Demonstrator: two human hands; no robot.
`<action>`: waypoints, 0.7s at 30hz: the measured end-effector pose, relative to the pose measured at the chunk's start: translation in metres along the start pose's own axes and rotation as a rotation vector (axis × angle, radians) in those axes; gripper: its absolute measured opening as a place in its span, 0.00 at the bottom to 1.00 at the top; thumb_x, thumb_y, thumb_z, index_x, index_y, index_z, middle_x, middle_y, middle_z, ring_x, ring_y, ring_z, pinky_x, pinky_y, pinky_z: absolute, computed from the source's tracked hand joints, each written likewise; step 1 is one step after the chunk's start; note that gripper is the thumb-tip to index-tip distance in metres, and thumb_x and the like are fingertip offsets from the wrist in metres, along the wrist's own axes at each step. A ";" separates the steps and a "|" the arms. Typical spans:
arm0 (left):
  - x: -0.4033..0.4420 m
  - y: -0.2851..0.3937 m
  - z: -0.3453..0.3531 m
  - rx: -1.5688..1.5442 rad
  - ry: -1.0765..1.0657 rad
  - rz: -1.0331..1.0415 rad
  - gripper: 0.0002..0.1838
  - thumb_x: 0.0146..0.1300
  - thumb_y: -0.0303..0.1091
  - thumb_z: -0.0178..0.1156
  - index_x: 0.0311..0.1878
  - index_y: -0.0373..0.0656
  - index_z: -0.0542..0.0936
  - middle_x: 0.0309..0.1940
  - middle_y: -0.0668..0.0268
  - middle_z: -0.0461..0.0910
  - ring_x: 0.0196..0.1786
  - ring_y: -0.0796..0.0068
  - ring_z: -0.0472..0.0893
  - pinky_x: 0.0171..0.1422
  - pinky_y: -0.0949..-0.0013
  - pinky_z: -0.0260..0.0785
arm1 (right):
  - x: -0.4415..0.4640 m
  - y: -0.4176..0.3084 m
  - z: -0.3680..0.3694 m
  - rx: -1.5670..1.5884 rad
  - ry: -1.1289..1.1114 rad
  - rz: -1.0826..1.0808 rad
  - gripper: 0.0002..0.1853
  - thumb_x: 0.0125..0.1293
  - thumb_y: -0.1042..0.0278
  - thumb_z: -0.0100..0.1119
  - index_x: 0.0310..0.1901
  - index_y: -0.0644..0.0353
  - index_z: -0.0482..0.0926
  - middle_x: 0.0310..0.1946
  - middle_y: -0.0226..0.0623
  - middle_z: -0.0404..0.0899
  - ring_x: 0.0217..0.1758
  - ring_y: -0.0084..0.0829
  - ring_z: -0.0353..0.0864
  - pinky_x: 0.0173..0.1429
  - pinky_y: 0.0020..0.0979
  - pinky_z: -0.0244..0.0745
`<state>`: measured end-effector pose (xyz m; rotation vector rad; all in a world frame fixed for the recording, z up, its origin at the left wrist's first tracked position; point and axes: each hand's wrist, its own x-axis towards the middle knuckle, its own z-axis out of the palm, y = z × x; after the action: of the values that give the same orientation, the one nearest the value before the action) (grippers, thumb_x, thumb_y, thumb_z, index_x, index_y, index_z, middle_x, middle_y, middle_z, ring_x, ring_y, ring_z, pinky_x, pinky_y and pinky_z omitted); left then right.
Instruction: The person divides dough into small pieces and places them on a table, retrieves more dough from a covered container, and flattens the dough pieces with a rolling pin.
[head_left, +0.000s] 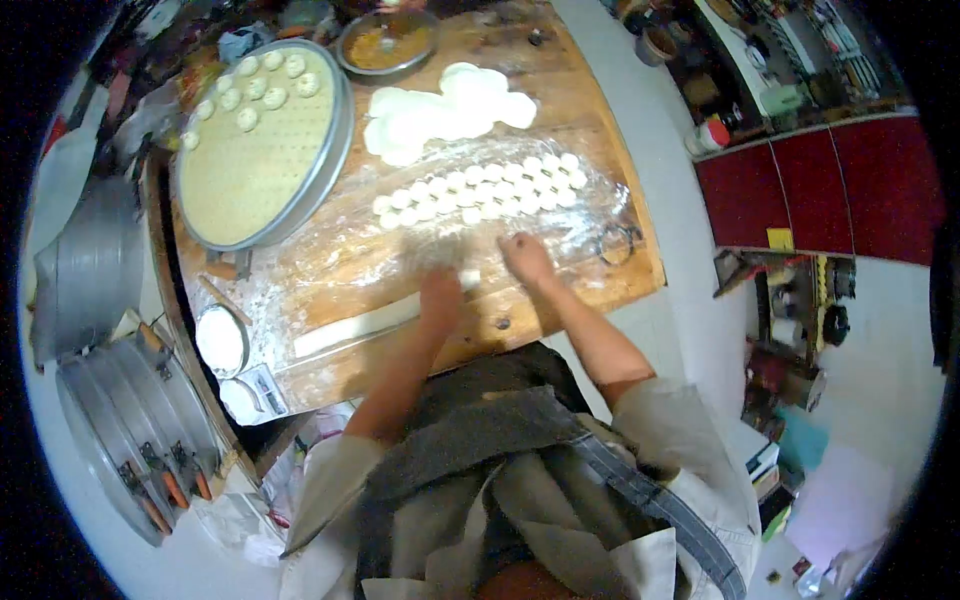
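A long rope of white dough (360,322) lies across the front of the floured wooden table. My left hand (441,292) is closed around the rope near its right end, and a short stub of dough sticks out beyond it. To the right, apart from the rope, my right hand (526,259) is closed just above the tabletop; whatever is in its fingers is hidden. Ahead of both hands sit rows of small cut dough pieces (480,190). Behind them lies an overlapping spread of flat round dough wrappers (445,110).
At the left, a large round steamer tray (250,205) holds several filled buns (247,119) towards its back. A metal bowl of orange-brown filling (388,45) stands behind. A bowl of flour (221,340) and a scale (265,388) sit at the left edge. Stacked steamers (130,420) stand beside the table.
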<state>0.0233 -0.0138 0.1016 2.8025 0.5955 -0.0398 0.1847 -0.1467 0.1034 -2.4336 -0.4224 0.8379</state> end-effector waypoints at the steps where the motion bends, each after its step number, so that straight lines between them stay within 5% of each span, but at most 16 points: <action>1: -0.003 0.013 -0.016 -0.045 -0.148 0.057 0.21 0.53 0.37 0.69 0.49 0.40 0.78 0.49 0.48 0.78 0.52 0.46 0.78 0.55 0.46 0.69 | -0.014 -0.003 0.007 0.065 -0.070 0.037 0.32 0.69 0.37 0.53 0.42 0.69 0.76 0.36 0.57 0.83 0.41 0.50 0.84 0.48 0.46 0.76; 3: 0.004 -0.009 -0.012 -0.124 -0.079 0.031 0.19 0.53 0.35 0.69 0.47 0.40 0.79 0.45 0.48 0.79 0.51 0.46 0.78 0.55 0.46 0.68 | -0.012 -0.044 0.037 0.184 -0.161 0.020 0.33 0.70 0.37 0.51 0.43 0.70 0.76 0.38 0.58 0.83 0.44 0.49 0.83 0.51 0.47 0.75; 5: -0.004 0.003 -0.032 -0.586 -0.061 -0.033 0.13 0.53 0.34 0.67 0.40 0.40 0.80 0.37 0.48 0.80 0.47 0.45 0.78 0.54 0.46 0.66 | -0.034 -0.066 0.041 0.247 -0.159 0.086 0.31 0.72 0.43 0.49 0.43 0.74 0.77 0.40 0.63 0.81 0.48 0.55 0.81 0.55 0.48 0.73; 9: 0.004 -0.015 -0.011 -0.477 0.211 0.124 0.13 0.57 0.37 0.64 0.41 0.39 0.80 0.38 0.48 0.81 0.45 0.44 0.79 0.54 0.47 0.69 | -0.026 -0.066 0.059 0.115 0.082 -0.247 0.20 0.70 0.58 0.48 0.39 0.72 0.78 0.38 0.67 0.81 0.42 0.66 0.81 0.52 0.56 0.76; 13: 0.026 0.010 -0.027 -0.450 -0.223 -0.086 0.16 0.61 0.41 0.61 0.47 0.40 0.82 0.44 0.47 0.83 0.49 0.42 0.80 0.58 0.48 0.71 | -0.028 -0.069 0.055 0.136 0.131 -0.210 0.19 0.71 0.59 0.48 0.38 0.69 0.80 0.36 0.64 0.81 0.41 0.64 0.81 0.50 0.55 0.76; 15: 0.031 0.010 0.009 -0.467 -0.303 -0.221 0.17 0.61 0.42 0.61 0.48 0.41 0.83 0.46 0.47 0.84 0.50 0.44 0.81 0.58 0.49 0.71 | -0.033 -0.066 0.041 0.197 0.091 -0.118 0.16 0.70 0.60 0.52 0.39 0.66 0.81 0.37 0.60 0.83 0.44 0.60 0.81 0.51 0.48 0.75; 16: 0.029 -0.007 0.052 -0.250 -0.309 -0.137 0.21 0.61 0.48 0.61 0.47 0.41 0.82 0.46 0.48 0.84 0.51 0.47 0.82 0.57 0.48 0.73 | -0.030 -0.057 0.039 0.190 0.101 -0.099 0.16 0.70 0.60 0.52 0.39 0.66 0.81 0.37 0.60 0.83 0.44 0.60 0.81 0.51 0.48 0.75; 18: 0.023 -0.022 0.081 -0.055 -0.329 -0.023 0.25 0.60 0.55 0.61 0.47 0.41 0.82 0.46 0.50 0.84 0.52 0.50 0.82 0.56 0.47 0.74 | -0.026 -0.040 0.027 0.204 -0.041 -0.297 0.11 0.68 0.64 0.56 0.38 0.64 0.81 0.33 0.49 0.83 0.38 0.45 0.82 0.44 0.41 0.77; 21: 0.025 -0.021 0.083 -0.337 -0.111 0.010 0.31 0.54 0.52 0.71 0.57 0.43 0.80 0.52 0.52 0.83 0.56 0.52 0.81 0.62 0.52 0.73 | -0.030 -0.037 -0.016 0.195 -0.170 -0.355 0.08 0.66 0.67 0.59 0.35 0.63 0.81 0.29 0.38 0.82 0.33 0.29 0.80 0.37 0.34 0.76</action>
<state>0.0398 -0.0080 0.0138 2.4595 0.5083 -0.0842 0.1681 -0.1359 0.1495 -2.0360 -0.7724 0.8839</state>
